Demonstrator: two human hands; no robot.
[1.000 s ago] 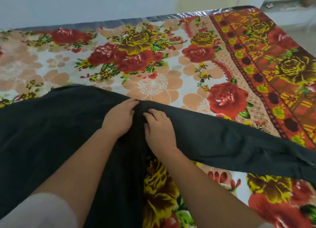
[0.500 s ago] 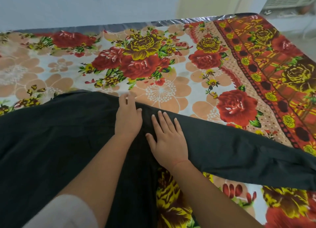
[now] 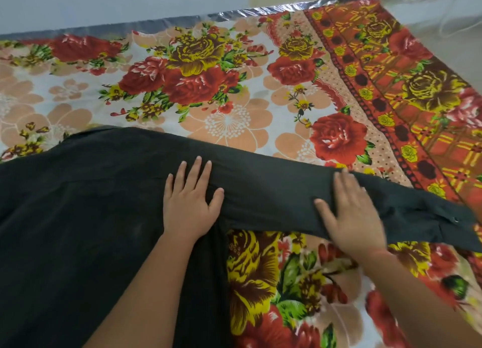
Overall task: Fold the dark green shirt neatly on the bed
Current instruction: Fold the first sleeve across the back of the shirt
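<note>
The dark green shirt (image 3: 86,217) lies spread over the left and middle of the bed (image 3: 234,107), which has a floral sheet. One long sleeve (image 3: 281,199) stretches out to the right, its cuff with a button near the right edge. My left hand (image 3: 189,204) rests flat on the shirt where the sleeve joins the body, fingers apart. My right hand (image 3: 352,217) lies flat on the sleeve further right, palm down and blurred by motion. Neither hand grips any cloth.
The bed's far edge, with a shiny silver strip (image 3: 234,13), runs along a pale wall. A red and orange border of the sheet (image 3: 391,86) covers the bed's right side. Beyond the right corner lies pale floor (image 3: 464,47).
My right hand has slid rightwards along the sleeve, away from my left hand. My left hand has spread its fingers flat and stayed near the sleeve's base.
</note>
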